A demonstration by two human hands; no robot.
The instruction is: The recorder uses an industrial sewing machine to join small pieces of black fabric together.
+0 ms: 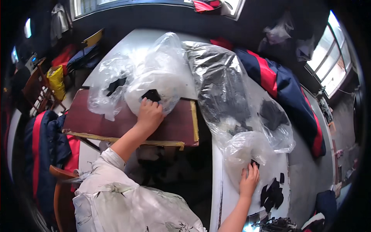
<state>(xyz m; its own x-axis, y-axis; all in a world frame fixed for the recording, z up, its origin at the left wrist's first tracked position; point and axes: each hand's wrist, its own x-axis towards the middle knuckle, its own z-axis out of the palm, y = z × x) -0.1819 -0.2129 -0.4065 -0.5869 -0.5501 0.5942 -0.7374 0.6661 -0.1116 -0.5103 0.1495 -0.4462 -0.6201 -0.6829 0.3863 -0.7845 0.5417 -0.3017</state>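
My left hand (150, 115) is closed on a small black piece (152, 95), probably cloth, at the front of a clear plastic bag (154, 79) on the dark red board. My right hand (249, 178) has its fingers bent round another small black piece (255, 164) at the mouth of a second clear bag (241, 150). Close to the right hand, several loose black pieces (272, 195) lie in a heap on the white table. Left of the first bag, another clear bag (106, 83) has something black inside.
A dark red board (96, 116) with yellow-taped edges lies before me. Beyond the right-hand bag stretches a large clear bag of dark material (220, 77). Navy and red garments (286, 81) are piled at the right. A machine (270, 225) stands at the lower right; a wooden chair (60, 172) is lower left.
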